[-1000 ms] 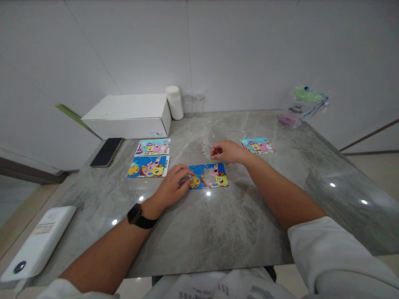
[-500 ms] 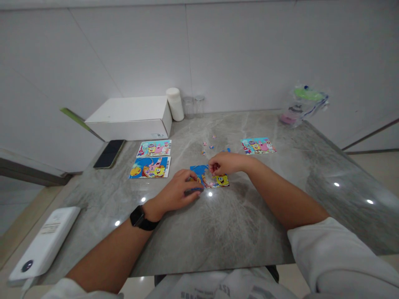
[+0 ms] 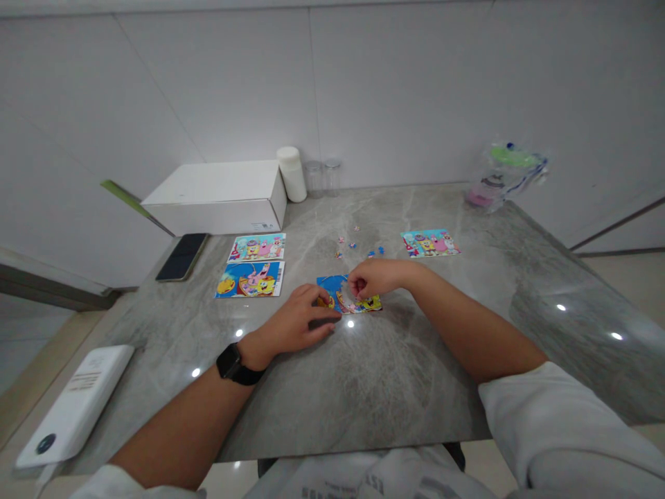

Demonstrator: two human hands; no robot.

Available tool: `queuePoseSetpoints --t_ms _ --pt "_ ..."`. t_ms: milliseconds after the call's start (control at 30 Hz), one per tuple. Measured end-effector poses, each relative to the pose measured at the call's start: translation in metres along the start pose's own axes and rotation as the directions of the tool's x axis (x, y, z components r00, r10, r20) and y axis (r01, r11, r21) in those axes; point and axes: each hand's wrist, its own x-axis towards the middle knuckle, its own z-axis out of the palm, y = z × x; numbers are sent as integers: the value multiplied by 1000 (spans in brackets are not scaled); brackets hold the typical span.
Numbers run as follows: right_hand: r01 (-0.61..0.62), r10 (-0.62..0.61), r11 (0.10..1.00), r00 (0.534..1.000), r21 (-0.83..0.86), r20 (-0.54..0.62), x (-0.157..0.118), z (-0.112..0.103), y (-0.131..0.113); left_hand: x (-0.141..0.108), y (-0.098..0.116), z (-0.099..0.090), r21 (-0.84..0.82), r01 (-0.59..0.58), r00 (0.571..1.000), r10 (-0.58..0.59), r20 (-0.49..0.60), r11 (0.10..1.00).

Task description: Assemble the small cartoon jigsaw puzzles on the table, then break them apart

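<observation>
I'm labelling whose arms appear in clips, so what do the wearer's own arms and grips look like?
Left grip and right grip are gloveless. A black, rectangular-faced watch circles the left wrist. The right sleeve is loose, whitish-grey, ending near the elbow; the left sleeve, also pale, barely shows.

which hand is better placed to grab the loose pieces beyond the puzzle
Probably the right hand: it is over the puzzle and nearer the loose pieces, while the left hand is at the puzzle's left edge.
</observation>
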Motion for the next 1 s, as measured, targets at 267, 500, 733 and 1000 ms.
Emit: queuePoseSetpoints --t_ms 267,500,733,1000 --pt "-37 35 998 999 -47 -33 1 0 -2 0 1 0 8 5 1000 -5 13 1000" --pt "-58 53 994 997 -97 -53 1 1 -6 0 0 0 -8 8 1000 -8 9 1000" --pt "-87 77 986 994 -144 -76 1 3 -11 1 1 0 -19 10 1000 -10 1 1000" --pt "-96 80 979 993 -180 -92 3 6 -12 1 2 -1 -16 17 1000 -17 10 1000"
